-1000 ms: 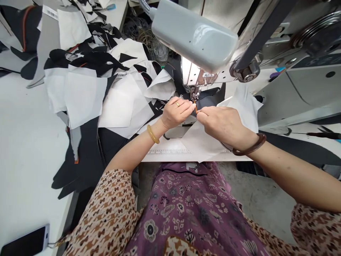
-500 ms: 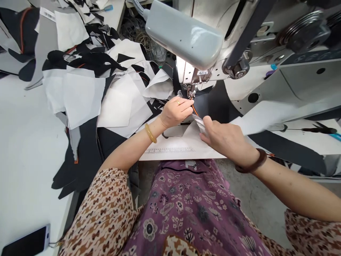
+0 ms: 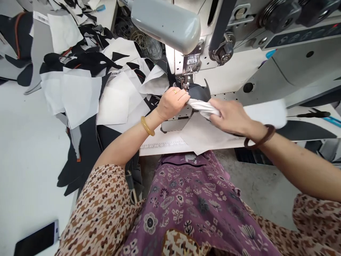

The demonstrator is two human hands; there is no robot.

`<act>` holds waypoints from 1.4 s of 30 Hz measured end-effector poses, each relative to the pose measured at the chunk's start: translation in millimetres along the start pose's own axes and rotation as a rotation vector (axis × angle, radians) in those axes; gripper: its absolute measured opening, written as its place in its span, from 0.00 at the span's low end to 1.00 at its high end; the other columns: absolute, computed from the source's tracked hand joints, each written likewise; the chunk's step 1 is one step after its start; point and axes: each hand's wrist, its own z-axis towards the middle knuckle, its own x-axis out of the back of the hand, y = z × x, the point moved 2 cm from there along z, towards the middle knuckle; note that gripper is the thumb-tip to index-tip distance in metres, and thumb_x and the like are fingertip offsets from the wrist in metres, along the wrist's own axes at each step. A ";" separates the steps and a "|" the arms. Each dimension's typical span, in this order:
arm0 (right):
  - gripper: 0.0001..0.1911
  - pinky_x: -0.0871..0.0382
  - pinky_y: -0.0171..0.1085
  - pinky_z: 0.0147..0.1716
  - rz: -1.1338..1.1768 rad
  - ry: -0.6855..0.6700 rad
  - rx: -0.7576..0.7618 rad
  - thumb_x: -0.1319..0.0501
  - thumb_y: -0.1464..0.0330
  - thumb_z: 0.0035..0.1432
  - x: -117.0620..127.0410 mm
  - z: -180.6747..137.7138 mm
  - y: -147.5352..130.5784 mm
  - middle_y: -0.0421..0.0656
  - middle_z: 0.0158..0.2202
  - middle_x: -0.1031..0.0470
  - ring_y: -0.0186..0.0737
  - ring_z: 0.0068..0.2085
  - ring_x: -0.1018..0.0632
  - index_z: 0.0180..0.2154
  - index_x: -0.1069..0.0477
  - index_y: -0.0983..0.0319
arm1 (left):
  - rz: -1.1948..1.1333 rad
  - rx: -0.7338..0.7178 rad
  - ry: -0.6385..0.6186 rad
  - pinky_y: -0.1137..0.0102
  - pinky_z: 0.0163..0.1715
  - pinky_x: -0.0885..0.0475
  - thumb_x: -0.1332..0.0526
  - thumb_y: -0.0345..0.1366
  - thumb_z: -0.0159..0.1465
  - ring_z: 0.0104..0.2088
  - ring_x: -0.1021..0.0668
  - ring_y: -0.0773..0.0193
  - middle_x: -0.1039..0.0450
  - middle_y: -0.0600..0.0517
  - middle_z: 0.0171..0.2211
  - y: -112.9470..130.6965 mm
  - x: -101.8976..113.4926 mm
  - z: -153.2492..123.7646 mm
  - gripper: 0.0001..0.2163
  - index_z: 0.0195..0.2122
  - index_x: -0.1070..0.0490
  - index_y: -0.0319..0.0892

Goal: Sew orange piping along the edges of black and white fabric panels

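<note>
Head view: has both hands out in front of the body, just apart, with a bunched white cloth [image 3: 201, 107] stretched between them. Holds the left hand [image 3: 173, 103] back upward, fingers bent and drawn together, tips narrowed onto the cloth's left end and pointing right, just below the presser foot [image 3: 185, 83] of a sewing machine. Wears a ring on that hand and a yellow bangle [image 3: 147, 126] on that wrist, with the forearm slanting down to the left. Grips the cloth's other end in the right hand [image 3: 231, 117], digits curled around the folds, back of the hand turned up and slightly blurred; wears a brown bangle [image 3: 259, 137], with the forearm slanting down to the right.

Beyond the gap between the hands, shows a dark piece [image 3: 198, 93] beside the foot. Just past the right wrist, shows a blurred pale sheet [image 3: 266, 112]; cannot tell whether joined to the cloth. Nearer the body than the hands, shows a white sheet [image 3: 205, 137] and a printed scale [image 3: 165, 145]. Left of the left hand, shows heaped white pieces [image 3: 113, 101] over dark pieces [image 3: 82, 153]. Well beyond these, at lower left, shows a phone [image 3: 37, 240] on the worktop [image 3: 26, 149].
</note>
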 end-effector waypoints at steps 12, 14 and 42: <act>0.08 0.57 0.33 0.27 -0.247 0.175 0.298 0.47 0.75 0.49 49.5 16.0 -21.6 0.44 0.38 0.29 0.32 0.35 0.33 0.34 0.33 0.65 | -0.016 -0.001 -0.004 0.68 0.28 0.35 0.53 0.38 0.67 0.28 0.27 0.65 0.29 0.50 0.26 -11.8 -5.0 -2.0 0.14 0.31 0.32 0.42; 0.08 0.58 0.34 0.26 -0.266 0.124 0.321 0.48 0.76 0.51 41.3 13.8 -31.6 0.43 0.35 0.29 0.32 0.33 0.33 0.34 0.33 0.64 | -0.016 -0.015 0.024 0.68 0.30 0.33 0.51 0.41 0.67 0.31 0.25 0.65 0.26 0.49 0.30 -11.6 -4.7 -6.5 0.13 0.34 0.31 0.41; 0.09 0.58 0.34 0.27 -0.337 0.048 0.288 0.49 0.77 0.47 54.6 36.0 -26.0 0.41 0.21 0.40 0.29 0.23 0.47 0.30 0.33 0.63 | -0.068 0.021 0.041 0.68 0.29 0.35 0.52 0.42 0.68 0.29 0.28 0.65 0.28 0.49 0.28 -15.3 -12.2 -11.9 0.15 0.41 0.29 0.40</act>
